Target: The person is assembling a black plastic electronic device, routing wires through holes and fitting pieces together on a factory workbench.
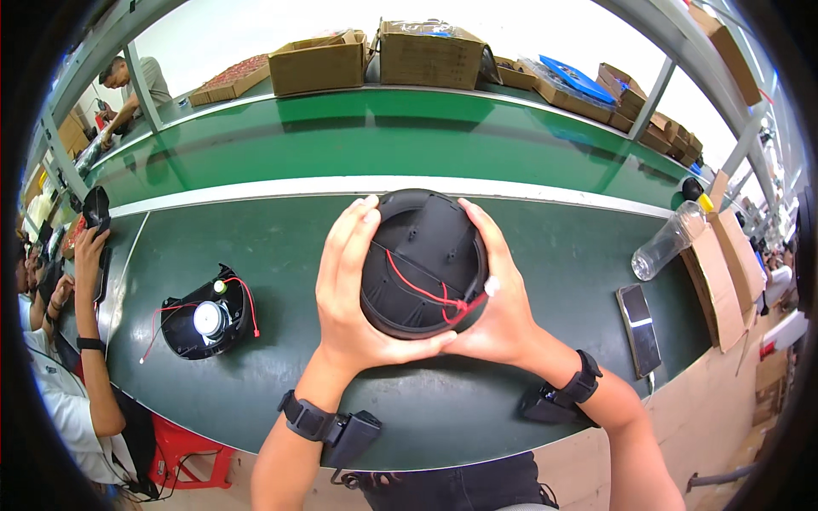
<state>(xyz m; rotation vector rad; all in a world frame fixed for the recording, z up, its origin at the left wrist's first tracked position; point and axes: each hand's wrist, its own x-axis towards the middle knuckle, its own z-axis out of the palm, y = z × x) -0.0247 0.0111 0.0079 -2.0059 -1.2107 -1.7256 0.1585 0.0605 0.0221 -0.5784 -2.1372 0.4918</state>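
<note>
Between my two hands is a round black plastic housing [409, 294], its hollow inside facing up at me. A thin red wire [409, 279] lies across that inside and bunches near the right rim, by a small white end. My left hand [348, 294] wraps the left side, fingers along the far rim and thumb along the near edge. Around the right side curls my right hand [498, 307], its thumb meeting the left one at the front. On the bench to the left sits a second black shell [179, 328] with a round white-and-silver part [209, 318] and red wires.
A phone [639, 328] lies on the green bench [477, 409] at right, cable attached. Beyond it are a clear plastic bottle [669, 243] and an open cardboard box [724, 264]. Cardboard boxes [430, 55] line the back shelf. A co-worker's arm [94, 341] reaches in at left, above a red stool [192, 451].
</note>
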